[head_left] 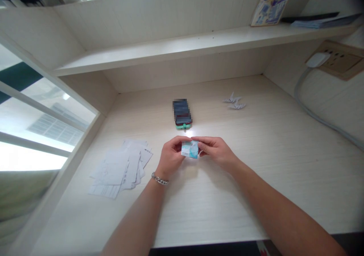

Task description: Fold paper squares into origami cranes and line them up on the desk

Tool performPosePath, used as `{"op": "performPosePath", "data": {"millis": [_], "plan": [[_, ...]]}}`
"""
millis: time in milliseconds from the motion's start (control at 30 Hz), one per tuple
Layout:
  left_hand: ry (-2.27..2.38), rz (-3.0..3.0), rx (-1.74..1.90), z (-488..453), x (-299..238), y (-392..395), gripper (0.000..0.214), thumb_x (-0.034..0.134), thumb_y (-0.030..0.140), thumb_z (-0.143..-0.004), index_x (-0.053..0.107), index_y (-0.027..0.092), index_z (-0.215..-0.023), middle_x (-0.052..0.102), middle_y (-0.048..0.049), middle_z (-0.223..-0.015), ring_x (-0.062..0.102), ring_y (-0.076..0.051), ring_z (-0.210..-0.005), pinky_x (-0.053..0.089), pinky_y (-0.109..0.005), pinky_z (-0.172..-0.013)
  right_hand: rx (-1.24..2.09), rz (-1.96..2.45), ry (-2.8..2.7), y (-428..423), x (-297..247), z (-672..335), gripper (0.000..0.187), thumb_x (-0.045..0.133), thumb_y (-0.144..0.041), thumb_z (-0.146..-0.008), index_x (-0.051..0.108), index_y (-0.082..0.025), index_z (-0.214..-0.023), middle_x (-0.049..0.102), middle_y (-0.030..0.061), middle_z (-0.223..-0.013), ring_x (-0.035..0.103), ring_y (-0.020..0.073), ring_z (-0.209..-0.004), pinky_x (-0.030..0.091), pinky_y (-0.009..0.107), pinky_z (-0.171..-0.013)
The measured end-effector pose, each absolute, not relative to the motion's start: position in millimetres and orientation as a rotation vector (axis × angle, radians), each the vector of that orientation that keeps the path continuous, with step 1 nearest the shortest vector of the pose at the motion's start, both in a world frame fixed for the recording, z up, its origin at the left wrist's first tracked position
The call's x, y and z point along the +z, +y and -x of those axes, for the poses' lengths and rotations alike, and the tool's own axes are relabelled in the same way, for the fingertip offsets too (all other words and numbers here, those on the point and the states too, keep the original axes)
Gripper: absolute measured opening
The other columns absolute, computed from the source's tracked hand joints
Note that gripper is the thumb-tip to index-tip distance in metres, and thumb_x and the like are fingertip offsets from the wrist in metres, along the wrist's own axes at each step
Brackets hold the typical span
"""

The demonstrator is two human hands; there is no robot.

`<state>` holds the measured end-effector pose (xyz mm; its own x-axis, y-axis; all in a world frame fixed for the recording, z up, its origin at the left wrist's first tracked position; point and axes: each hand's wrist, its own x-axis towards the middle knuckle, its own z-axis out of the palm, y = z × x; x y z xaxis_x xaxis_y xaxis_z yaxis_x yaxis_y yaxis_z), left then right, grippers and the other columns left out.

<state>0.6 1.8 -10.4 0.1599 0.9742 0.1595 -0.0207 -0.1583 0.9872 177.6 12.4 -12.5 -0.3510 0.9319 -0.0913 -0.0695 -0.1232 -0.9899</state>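
Observation:
A small white piece of paper with a blue-green pattern (190,149), apparently folded, is held just above the desk between both hands. My left hand (172,153), with a chain bracelet (159,179) at the wrist, pinches its left side. On the right edge, the thumb and fingers of my right hand (214,150) are closed. Beyond the hands lies a dark phone (182,112), its screen blurred out, with a green piece at its near end. Off to the left is a loose pile of white paper sheets (122,167).
Small folded paper cranes (236,105) sit at the back right of the desk (270,153). A shelf (159,53) crosses above, bearing a patterned booklet (269,10). At right, a white plug (317,60) with a grey cable is in the wall socket. Window bars stand at left.

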Motion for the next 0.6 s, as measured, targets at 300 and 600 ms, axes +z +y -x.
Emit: {"op": "performPosePath", "data": {"millis": [300,600], "plan": [[1.137,-1.432,1.152,-1,-8,-1,0.018,0.068,0.025,-0.072,0.067,0.016,-0.087,0.068,-0.0059,-0.085,0.063,-0.015,-0.074,0.05,-0.024,-0.064,1.599,1.012,-1.427,11,-10,-176,0.03,0.062,-0.036,-0.077,0.07,-0.023,-0.103,0.07,0.0048,-0.09,0.061,0.0147,-0.072,0.05,0.029,-0.063],[1.029,-1.231,1.141,-10,-11,-3,0.024,0.068,0.031,-0.072,0.057,0.014,-0.086,0.062,-0.0025,-0.069,0.061,-0.013,-0.057,0.051,-0.026,-0.053,1.602,1.039,-1.276,12,-16,-175,0.024,0.07,-0.038,-0.071,0.07,-0.018,-0.084,0.068,0.0035,-0.076,0.061,0.0144,-0.068,0.046,0.026,-0.061]]}}
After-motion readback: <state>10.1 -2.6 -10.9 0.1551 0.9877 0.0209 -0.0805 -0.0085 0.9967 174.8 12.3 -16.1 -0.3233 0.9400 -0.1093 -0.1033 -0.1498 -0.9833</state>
